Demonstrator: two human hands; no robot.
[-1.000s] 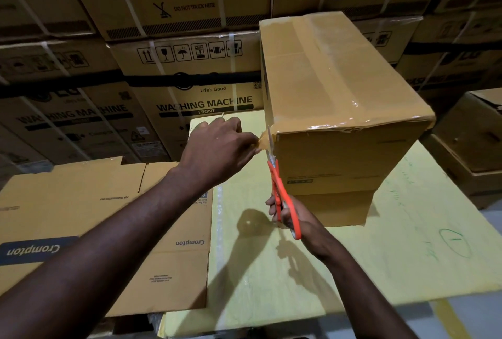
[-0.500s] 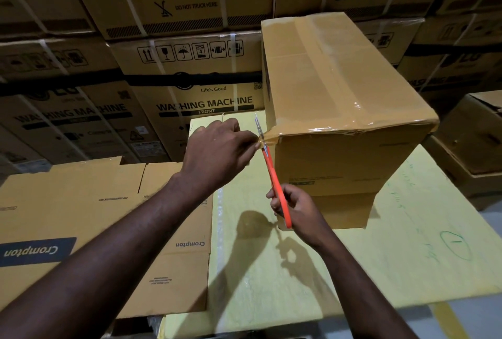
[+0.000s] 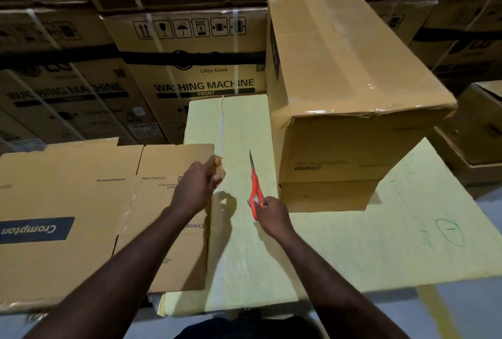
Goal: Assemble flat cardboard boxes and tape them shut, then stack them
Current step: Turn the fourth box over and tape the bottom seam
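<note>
Now gripping orange-handled metal scissors (image 3: 254, 186) with right hand (image 3: 272, 216), pinching brown tape piece (image 3: 218, 168) in left hand (image 3: 196, 190). Nearer right hand, up-right: taped brown cardboard box (image 3: 350, 72), lengthwise away from viewer.

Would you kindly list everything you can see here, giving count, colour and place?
yellow sheet: one, pale yellow with green writing, over the work surface
lower box: one, brown, on the sheet, right of centre
taped box: one, brown, on top of the lower box
flat boxes: count unclear, brown, left of the sheet
washing-machine cartons: several, brown, stacked behind
open cartons: count unclear, brown, far right
scissors: one, orange handles, centre, tips pointing away
brown tape: one, left of the scissors; roll or scrap unclear
left hand: grips the tape
right hand: grips the scissors
</note>
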